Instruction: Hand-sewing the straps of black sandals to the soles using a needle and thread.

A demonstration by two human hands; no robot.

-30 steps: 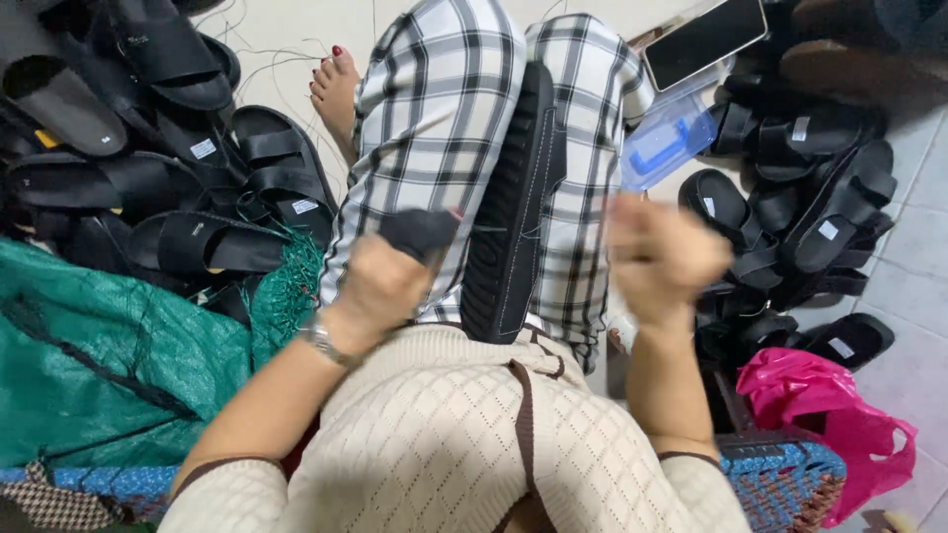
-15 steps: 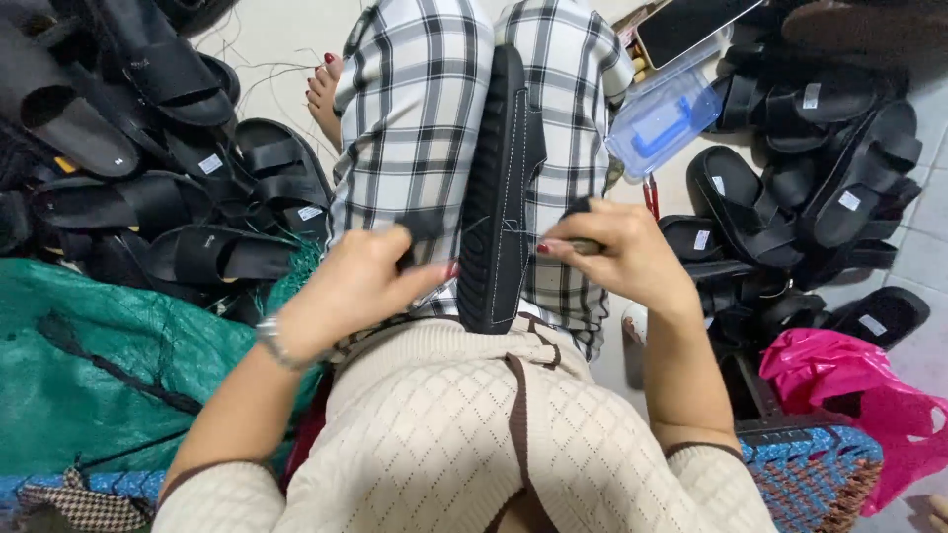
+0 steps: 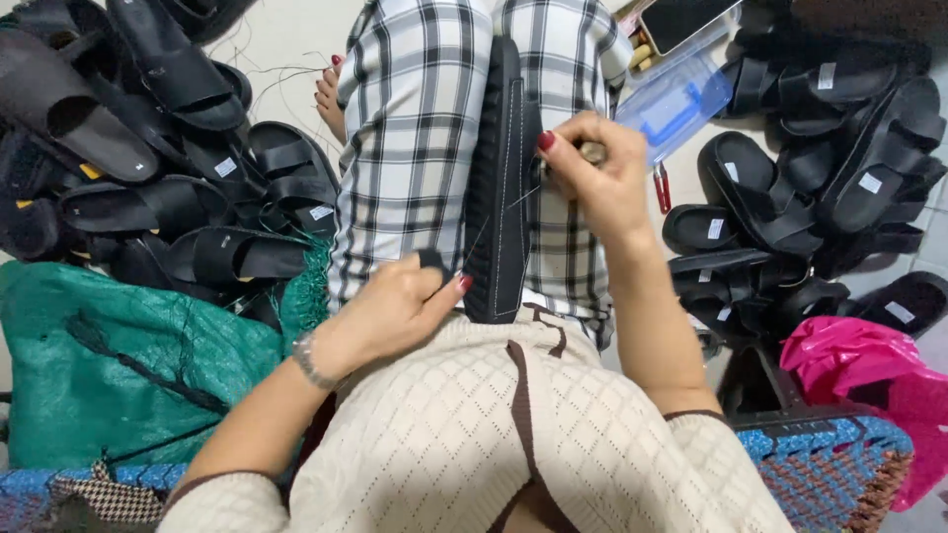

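In the head view, I compare with the picture from half a second before. My right hand (image 3: 592,178) has gone up and away from me along the black sandal (image 3: 502,188); before, it was lower, near the middle of the sole. Now it is closed around a small tool with a brownish end, which I cannot see clearly, and it presses at the right edge of the sole. My left hand (image 3: 400,306) has come lower and nearer to my body. Its fingers are pinched narrow on a small dark piece at the left edge of the sandal, near the heel end. A thin thread (image 3: 518,197) runs slack between the two hands, across the sole.

The sandal stands on its edge between my knees, held by the checked trousers (image 3: 415,148), with the long side pointing away from me. It is black, with a ribbed side and a line of light stitches along the sole.

On my left lie a pile of black sandals (image 3: 148,178) and a green woven sack (image 3: 118,365). On my right is another pile of sandals (image 3: 820,188), a clear plastic box (image 3: 681,99) with a blue part, and a pink plastic bag (image 3: 869,365).
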